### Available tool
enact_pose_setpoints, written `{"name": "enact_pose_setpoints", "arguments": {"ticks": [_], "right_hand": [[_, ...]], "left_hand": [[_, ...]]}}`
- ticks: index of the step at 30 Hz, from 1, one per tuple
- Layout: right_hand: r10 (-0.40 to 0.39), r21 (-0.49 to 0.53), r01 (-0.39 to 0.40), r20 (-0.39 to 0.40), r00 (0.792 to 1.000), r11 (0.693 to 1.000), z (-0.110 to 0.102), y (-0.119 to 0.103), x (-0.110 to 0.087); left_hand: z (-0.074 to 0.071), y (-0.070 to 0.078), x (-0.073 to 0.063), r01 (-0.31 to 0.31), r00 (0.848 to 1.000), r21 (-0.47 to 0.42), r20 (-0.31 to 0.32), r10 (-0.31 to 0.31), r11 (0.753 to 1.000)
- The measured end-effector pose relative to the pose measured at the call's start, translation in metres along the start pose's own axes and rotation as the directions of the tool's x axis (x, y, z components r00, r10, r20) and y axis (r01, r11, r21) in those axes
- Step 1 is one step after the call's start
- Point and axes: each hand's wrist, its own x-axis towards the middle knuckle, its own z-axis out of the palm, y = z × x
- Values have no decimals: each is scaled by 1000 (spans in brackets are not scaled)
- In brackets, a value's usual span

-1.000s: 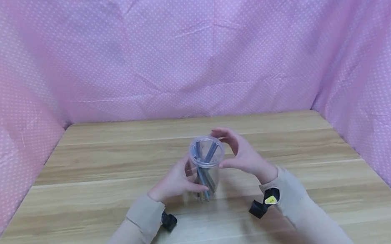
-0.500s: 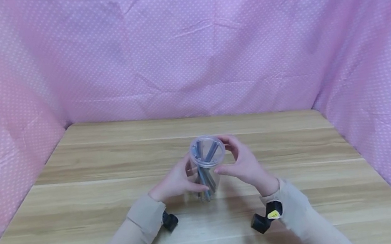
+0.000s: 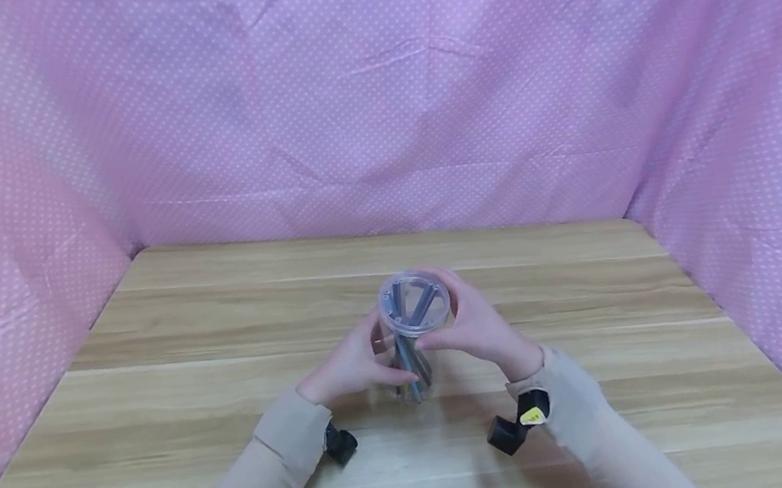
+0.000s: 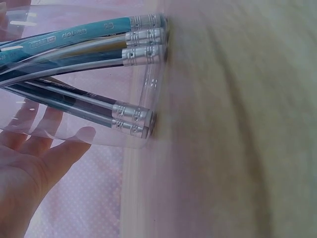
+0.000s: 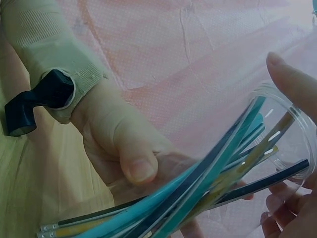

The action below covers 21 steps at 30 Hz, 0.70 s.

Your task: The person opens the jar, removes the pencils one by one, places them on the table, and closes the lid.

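A clear plastic jar (image 3: 419, 358) stands upright on the table with several pencils (image 4: 84, 37) inside, leaning at different angles. Their eraser ends point down, with silver ferrules near the jar's base. My left hand (image 3: 351, 359) holds the jar's lower left side, thumb in front and fingers behind. Around the upper right side, just at the clear rim, curls my right hand (image 3: 474, 320), its thumb at the front and fingertips hidden behind the rim. In the right wrist view the left hand (image 5: 133, 148) shows through the plastic, and right-hand fingers (image 5: 297, 82) surround the jar's ribbed top.
The wooden table (image 3: 168, 328) extends around the jar on all sides. Pink dotted cloth (image 3: 369, 95) hangs behind and along both sides. A black wrist camera (image 3: 341, 444) sits on the left sleeve, and another black camera (image 3: 506, 435) on the right one.
The right hand has moved left and closed in on the jar's top; its thumb now lies farther across the front. The left hand and the jar have hardly moved.
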Motion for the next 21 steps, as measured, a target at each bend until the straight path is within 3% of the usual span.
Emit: {"name": "enact_pose_setpoints", "arguments": {"ticks": [5, 13, 21], "right_hand": [[28, -5, -28, 24, 999, 1000, -2, -1, 3], [14, 111, -19, 42, 999, 994, -5, 3, 3], [-117, 103, 122, -50, 992, 987, -8, 8, -7]], "left_hand": [[0, 1, -1, 15, 1000, 7, -7, -15, 1000], [0, 1, -2, 30, 1000, 19, -1, -30, 999], [1, 4, -3, 54, 998, 5, -10, -54, 999]]}}
